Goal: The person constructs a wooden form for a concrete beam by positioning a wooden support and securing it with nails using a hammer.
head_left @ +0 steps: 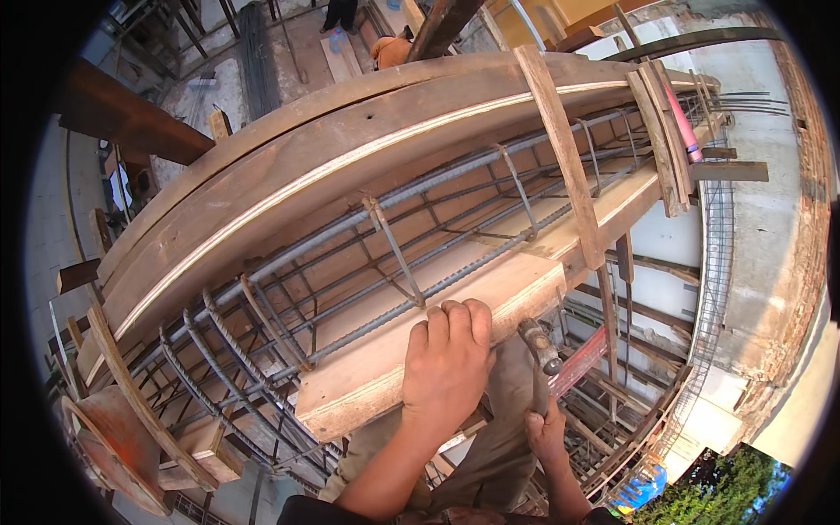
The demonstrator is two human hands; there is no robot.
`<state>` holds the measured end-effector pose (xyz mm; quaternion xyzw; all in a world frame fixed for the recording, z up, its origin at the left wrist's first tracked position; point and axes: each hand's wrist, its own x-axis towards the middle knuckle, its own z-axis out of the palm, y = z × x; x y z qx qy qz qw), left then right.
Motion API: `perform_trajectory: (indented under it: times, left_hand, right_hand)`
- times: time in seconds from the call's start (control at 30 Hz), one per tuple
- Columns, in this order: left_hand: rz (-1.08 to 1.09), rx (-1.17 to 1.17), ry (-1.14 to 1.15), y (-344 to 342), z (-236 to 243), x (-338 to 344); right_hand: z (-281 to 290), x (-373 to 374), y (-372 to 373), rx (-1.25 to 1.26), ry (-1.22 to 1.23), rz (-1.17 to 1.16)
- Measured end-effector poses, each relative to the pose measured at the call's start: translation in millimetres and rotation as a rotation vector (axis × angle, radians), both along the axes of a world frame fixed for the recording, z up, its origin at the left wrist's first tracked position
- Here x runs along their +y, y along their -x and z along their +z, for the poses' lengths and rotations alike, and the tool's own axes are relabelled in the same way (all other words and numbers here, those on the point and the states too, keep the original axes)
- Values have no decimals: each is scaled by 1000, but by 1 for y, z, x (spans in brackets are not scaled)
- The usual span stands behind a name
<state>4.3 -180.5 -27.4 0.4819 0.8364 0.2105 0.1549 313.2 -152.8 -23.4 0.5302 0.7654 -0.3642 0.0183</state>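
Note:
My left hand is wrapped over a pale plywood panel, fingers curled on its upper side and the palm against its near edge. The panel lies along the near side of a cage of steel rebar. To the right of the panel's end, my right hand is closed round the handle of a hammer. The hammer stands upright with its metal head at the top, close to the panel's near edge. A rebar stirrup rises just beyond my left fingers.
A long curved plywood form wall runs behind the rebar. Wooden cross battens span the form. A pink tool-like object sticks up at the right. Open scaffolding timbers drop away below right. A person in orange is far below.

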Motion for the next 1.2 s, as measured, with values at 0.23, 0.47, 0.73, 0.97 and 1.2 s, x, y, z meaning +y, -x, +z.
perform_trajectory:
  times: [0.23,0.47,0.73,0.97,1.2]
  left_hand:
    - [10,-49,18,-3,7,0]
    - [12,49,-18,-8,16,9]
    - [21,128,-10,-11,15,-2]
    - [7,94,60,-25,19,8]
    - [37,122,28,-15,21,2]
  right_hand:
    - [4,3,12,-87,-89,34]
    - [25,49,-15,42,-408,242]
    - [105,31,13,487,-616,581]
    - [64,93,-2,-75,-436,352]
    - [118,42,27,654,-622,694]
